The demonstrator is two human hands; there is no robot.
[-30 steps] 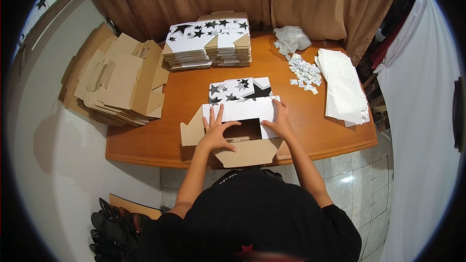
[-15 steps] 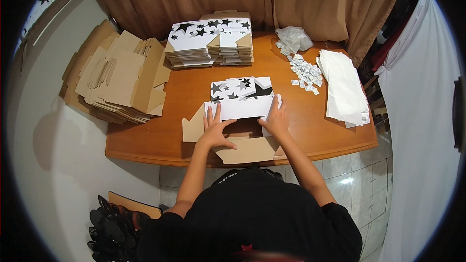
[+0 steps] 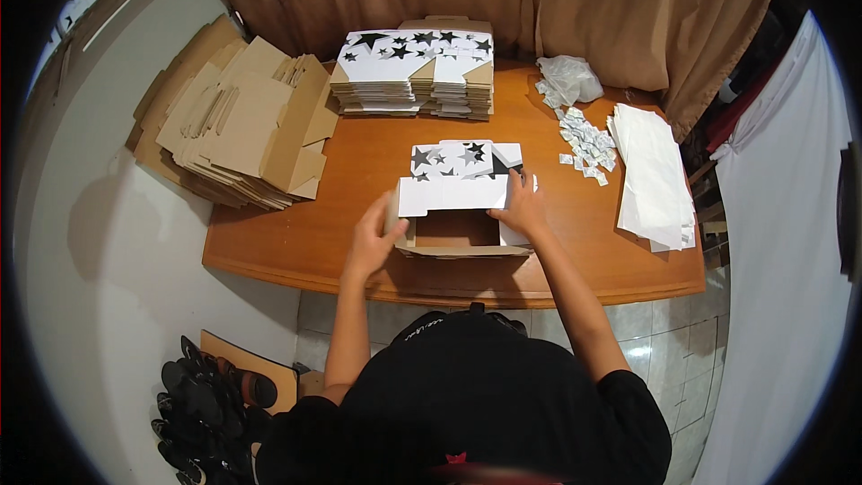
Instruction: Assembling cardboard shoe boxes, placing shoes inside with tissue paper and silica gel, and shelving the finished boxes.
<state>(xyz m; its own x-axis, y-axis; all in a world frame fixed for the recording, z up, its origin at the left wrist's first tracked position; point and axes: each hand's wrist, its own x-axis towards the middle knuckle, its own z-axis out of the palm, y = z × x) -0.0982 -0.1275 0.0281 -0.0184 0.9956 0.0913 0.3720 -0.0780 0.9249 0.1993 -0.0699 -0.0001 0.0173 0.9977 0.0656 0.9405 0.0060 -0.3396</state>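
Note:
A partly folded cardboard box [image 3: 453,193] stands near the table's front edge, white with black and grey stars outside and brown inside. Its upper side gapes toward me, and the brown inner bottom shows. My left hand [image 3: 368,241] is at the box's left side, fingers on the outer face of the raised, slightly blurred side flap and thumb at its near edge. At the right far corner, my right hand [image 3: 523,207] grips the wall, its fingers over the white panel and its thumb toward the opening. The front flap stands up along the near side.
Flat brown cardboard blanks [image 3: 238,126] lean in a pile at the left. Star-printed folded boxes [image 3: 413,72] are stacked at the back. To the right lie small white sachets [image 3: 588,145], a plastic bag [image 3: 570,81] and white paper sheets [image 3: 653,175] on the wooden table [image 3: 296,242].
The left side flap and the front flap, spread outward before, now stand up against the box. My left hand has moved from the white panel to the left side. My right hand stays at the right corner.

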